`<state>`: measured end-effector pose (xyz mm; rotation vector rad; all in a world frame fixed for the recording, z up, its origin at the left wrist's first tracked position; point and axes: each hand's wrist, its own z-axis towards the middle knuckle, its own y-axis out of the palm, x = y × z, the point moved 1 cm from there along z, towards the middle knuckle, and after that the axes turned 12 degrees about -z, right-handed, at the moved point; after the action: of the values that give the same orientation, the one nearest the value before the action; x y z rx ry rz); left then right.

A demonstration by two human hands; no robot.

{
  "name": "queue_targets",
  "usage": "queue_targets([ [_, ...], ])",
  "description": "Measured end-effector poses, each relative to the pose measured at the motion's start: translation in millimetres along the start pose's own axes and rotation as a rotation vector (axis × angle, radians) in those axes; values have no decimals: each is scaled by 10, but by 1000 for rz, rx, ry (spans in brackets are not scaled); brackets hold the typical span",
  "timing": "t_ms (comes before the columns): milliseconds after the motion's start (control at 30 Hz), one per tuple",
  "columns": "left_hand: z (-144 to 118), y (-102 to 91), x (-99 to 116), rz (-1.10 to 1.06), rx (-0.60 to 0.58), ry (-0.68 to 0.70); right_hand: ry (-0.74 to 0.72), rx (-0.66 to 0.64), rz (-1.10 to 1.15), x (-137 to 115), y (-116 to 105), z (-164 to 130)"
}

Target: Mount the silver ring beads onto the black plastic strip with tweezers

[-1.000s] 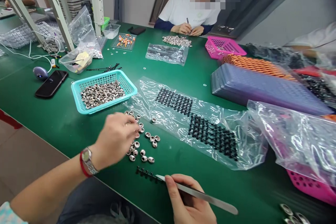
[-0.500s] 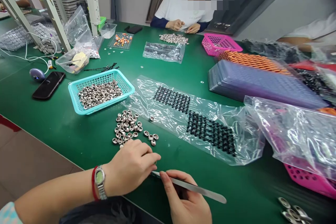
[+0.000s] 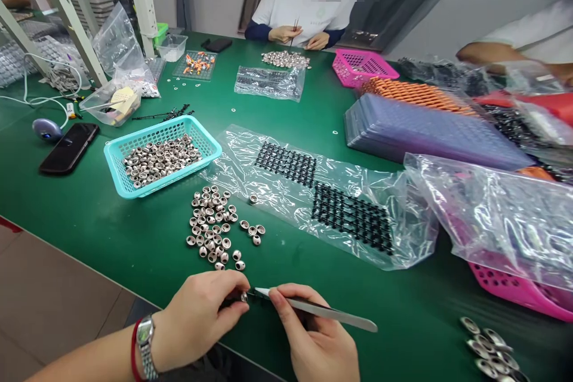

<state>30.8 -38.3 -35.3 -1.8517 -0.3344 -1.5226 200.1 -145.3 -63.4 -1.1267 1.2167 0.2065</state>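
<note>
My left hand (image 3: 199, 319) pinches a small metal ring (image 3: 244, 296) at the table's near edge, against a black comb-like strip mostly hidden under my fingers. My right hand (image 3: 316, 343) grips long steel tweezers (image 3: 320, 311) whose tip meets the strip beside the ring. Just beyond lies a loose heap of metal rings (image 3: 213, 227) on the green table (image 3: 111, 227). Further left stands a teal basket (image 3: 117, 175) filled with more rings.
A clear bag with black part grids (image 3: 347, 215) lies beyond my hands. A purple tray stack (image 3: 425, 137), pink baskets (image 3: 362, 65) and bagged parts (image 3: 501, 215) fill the right. A phone (image 3: 67, 147) lies far left. A person in a white shirt (image 3: 304, 6) works opposite.
My left hand left the loose ring heap and came back to the near edge, now pinching a ring against the strip at the tweezers' tip. The view shifted slightly.
</note>
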Motion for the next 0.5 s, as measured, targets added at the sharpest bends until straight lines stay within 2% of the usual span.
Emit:
queue_targets([
  [233,-3,-44,23,-142,-25,-118,1,-5,71,-70,18,19],
  [500,2,-44,-10,-149,-19,-100,-81,90,158,-226,24,44],
])
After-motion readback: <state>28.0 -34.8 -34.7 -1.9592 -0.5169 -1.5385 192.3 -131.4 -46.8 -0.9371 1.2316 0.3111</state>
